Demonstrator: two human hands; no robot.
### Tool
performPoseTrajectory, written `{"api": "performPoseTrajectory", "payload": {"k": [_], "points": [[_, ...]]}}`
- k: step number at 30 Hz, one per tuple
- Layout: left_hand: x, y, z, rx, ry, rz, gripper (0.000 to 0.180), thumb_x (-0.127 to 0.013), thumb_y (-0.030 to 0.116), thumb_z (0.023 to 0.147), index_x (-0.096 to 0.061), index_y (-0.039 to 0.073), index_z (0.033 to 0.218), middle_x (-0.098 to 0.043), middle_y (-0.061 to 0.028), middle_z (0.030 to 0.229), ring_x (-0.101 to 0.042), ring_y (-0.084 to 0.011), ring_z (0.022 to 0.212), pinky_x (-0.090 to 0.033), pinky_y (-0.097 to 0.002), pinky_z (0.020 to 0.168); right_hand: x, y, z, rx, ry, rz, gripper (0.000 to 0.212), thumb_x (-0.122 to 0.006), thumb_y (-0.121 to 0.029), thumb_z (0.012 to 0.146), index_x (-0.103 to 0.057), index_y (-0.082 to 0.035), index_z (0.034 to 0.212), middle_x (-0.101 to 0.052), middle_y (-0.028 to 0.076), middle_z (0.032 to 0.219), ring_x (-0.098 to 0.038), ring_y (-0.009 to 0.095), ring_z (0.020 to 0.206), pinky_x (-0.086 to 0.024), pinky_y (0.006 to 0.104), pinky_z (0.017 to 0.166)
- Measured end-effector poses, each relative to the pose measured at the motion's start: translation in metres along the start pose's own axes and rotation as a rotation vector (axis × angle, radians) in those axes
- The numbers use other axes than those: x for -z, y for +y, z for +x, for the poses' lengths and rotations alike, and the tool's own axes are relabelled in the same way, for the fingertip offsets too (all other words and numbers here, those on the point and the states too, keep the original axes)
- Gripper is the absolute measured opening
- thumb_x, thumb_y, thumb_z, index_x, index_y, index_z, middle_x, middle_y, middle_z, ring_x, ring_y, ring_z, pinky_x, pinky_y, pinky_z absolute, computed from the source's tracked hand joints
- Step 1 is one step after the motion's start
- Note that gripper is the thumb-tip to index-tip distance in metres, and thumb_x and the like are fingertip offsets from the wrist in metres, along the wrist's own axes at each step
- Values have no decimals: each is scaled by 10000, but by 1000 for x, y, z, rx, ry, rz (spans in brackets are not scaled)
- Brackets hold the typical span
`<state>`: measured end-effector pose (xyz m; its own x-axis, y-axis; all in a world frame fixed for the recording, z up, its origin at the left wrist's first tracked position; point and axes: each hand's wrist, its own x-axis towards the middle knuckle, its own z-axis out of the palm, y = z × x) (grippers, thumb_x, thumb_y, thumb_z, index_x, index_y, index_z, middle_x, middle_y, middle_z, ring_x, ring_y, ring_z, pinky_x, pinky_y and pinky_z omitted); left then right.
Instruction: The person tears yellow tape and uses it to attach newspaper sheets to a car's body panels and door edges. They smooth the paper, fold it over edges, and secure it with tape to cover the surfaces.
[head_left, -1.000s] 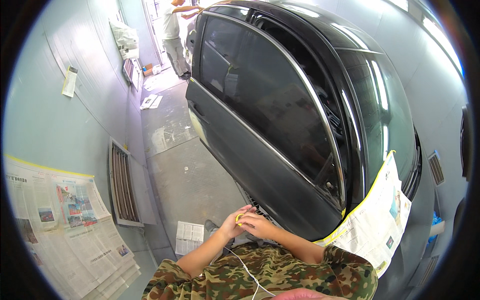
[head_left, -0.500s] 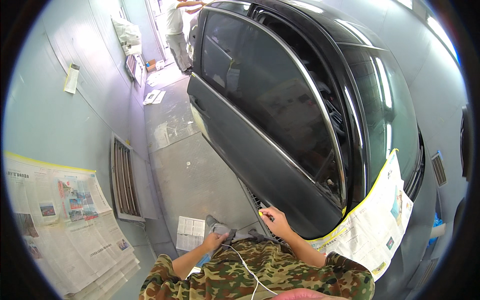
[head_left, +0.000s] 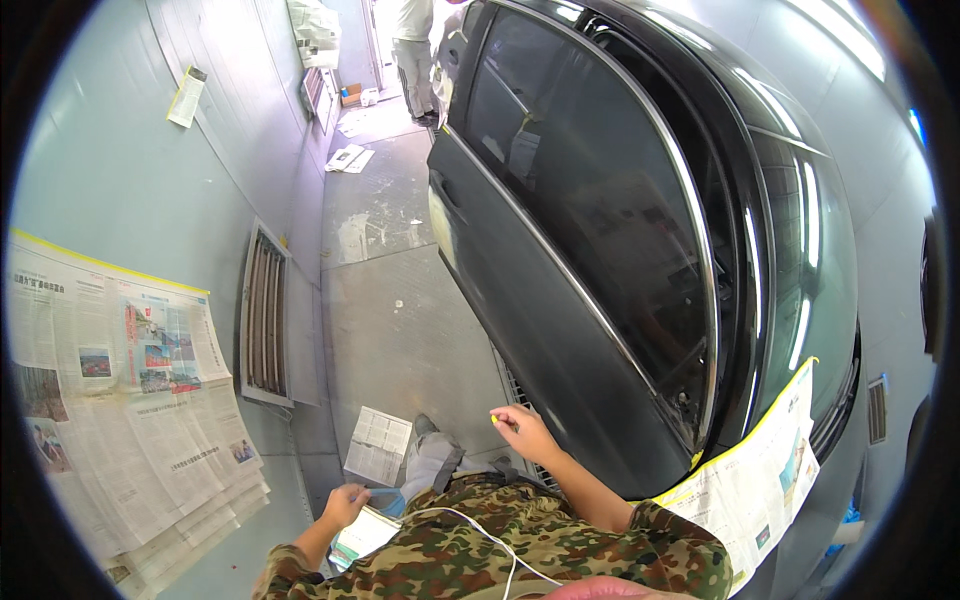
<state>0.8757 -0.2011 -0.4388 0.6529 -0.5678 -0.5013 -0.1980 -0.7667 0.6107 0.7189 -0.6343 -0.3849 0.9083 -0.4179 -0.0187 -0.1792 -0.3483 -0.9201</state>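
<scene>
My right hand (head_left: 525, 434) is raised beside the lower part of the dark grey car door (head_left: 560, 330), fingers pinched on a small yellow bit of tape (head_left: 494, 418). The hand appears apart from the door. Low on the left, my left hand (head_left: 346, 503) has its fingers closed. A thin light-blue strip (head_left: 382, 491) shows right at its fingertips, but whether the hand grips it cannot be made out. Under that hand lies a white and green printed sheet (head_left: 362, 535). Newspaper (head_left: 745, 490) edged with yellow tape covers the car's part right of the door.
Taped newspaper sheets (head_left: 150, 400) hang on the left wall near a slatted vent (head_left: 267, 315). A folded newspaper (head_left: 378, 446) lies on the floor by my shoe (head_left: 426, 425). Another person (head_left: 413, 60) stands at the car's far end. A white cable (head_left: 480, 530) crosses my camouflage shirt.
My left hand has moved left and down, away from the dark item at my waist, to beside the blue strip. My right hand shifted slightly left, keeping the yellow bit. The view has turned.
</scene>
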Motion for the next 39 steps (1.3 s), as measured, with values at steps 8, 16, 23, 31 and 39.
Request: {"api": "performPoseTrajectory", "payload": {"k": [8, 16, 23, 31, 39], "points": [[-4, -13, 158, -179, 115, 231, 423, -481, 319, 1030, -666, 4, 815, -668, -272, 834, -638, -479, 834, -497, -560, 759, -41, 56, 37, -146, -249, -202, 248, -650, -161, 926, -674, -53, 1148, -702, 161, 963, -683, 304, 886, -534, 386, 780], [2, -63, 303, -120, -40, 127, 294, -566, 273, 954, -689, 9, 918, -698, -247, 941, -659, -450, 899, -526, -522, 812, -31, 227, -11, -882, -145, -412, 200, -664, -230, 843, -744, -78, 946, -728, 131, 863, -699, 239, 777, -558, 372, 717], [-7, -89, 375, -131, -201, 154, 313, -533, 294, 963, -705, 41, 1029, -686, -255, 1056, -643, -444, 1008, -516, -513, 874, -12, 234, -63, -1160, 32, -183, 179, -714, -121, 851, -729, -31, 1005, -678, 60, 759, -617, 153, 561, -515, 305, 531], [8, -87, 347, -170, -207, 148, 513, -415, 403, 1024, -703, 2, 882, -693, -257, 950, -637, -465, 956, -495, -540, 861, -65, 155, 30, -950, -15, -137, 271, -673, -120, 909, -669, 53, 1117, -692, 95, 788, -638, 152, 629, -518, 297, 574], [12, -148, 309, 51, -58, 10, 387, -459, 307, 994, -724, 40, 906, -706, -241, 982, -663, -427, 964, -515, -508, 873, -88, 171, 90, -749, -111, -288, 278, -649, -100, 905, -660, 53, 1137, -710, 116, 791, -659, 151, 633, -515, 293, 562]]}}
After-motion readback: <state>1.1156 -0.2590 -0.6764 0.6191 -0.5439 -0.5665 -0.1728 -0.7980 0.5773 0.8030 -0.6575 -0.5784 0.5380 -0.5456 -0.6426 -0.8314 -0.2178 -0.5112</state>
